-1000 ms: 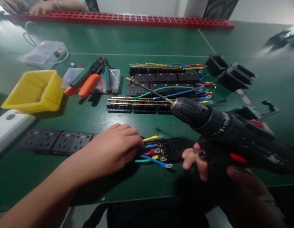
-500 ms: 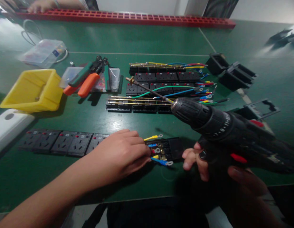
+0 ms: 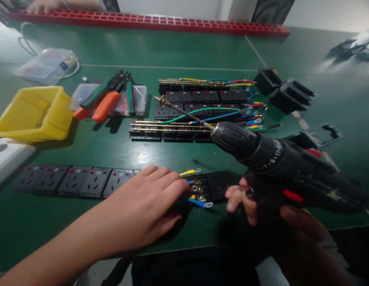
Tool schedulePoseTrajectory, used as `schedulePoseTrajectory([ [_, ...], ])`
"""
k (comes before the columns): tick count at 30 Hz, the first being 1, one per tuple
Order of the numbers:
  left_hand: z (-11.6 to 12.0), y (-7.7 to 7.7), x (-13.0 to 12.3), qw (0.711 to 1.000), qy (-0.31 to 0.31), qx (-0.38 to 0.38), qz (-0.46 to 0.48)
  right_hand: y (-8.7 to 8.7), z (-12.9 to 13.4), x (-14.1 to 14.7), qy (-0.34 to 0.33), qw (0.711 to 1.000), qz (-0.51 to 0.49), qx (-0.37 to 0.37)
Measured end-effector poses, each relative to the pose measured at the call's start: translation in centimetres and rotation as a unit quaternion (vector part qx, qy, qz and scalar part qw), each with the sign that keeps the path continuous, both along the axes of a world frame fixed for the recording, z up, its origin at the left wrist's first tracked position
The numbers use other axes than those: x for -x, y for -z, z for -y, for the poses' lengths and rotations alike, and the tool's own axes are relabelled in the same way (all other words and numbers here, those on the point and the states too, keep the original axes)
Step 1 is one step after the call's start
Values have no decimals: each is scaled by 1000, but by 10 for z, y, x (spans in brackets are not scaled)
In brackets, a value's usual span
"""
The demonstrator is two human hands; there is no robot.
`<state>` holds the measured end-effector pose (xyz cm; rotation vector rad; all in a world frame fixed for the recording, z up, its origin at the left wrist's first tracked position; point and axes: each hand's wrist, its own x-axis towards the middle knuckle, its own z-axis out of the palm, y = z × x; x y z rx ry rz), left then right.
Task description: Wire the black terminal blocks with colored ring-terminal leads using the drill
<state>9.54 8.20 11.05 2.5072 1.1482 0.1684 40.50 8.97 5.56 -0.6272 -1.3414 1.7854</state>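
Left hand (image 3: pixel 157 200) palm down, forearm (image 3: pixel 80 234) aslant; right hand (image 3: pixel 292 218) in closed grip

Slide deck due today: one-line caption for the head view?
Right hand holds a black drill above a green bench; left hand covers part of a black socket strip.

I can make out 7, 9, 11 on the collar (image 3: pixel 269 158) of the drill (image 3: pixel 309 178) at right, plus kinda blurry 33s on the near-left socket strip (image 3: pixel 94 184).
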Motion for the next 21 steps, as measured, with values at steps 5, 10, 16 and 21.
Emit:
schedulePoseTrajectory([
  [5,6,14,-2,988,8,-143,-51,-1,-1,0,7,1000,7,-8],
  [10,3,17,-7,969,14,-240,-53,-2,-2,-2,-13,1000,19,-17],
  [16,6,17,-15,961,4,-276,-18,-5,-6,-1,-30,999,25,-23],
  [21,9,22,-19,959,-14,-283,-3,-5,-4,2,-14,1000,17,-12],
])
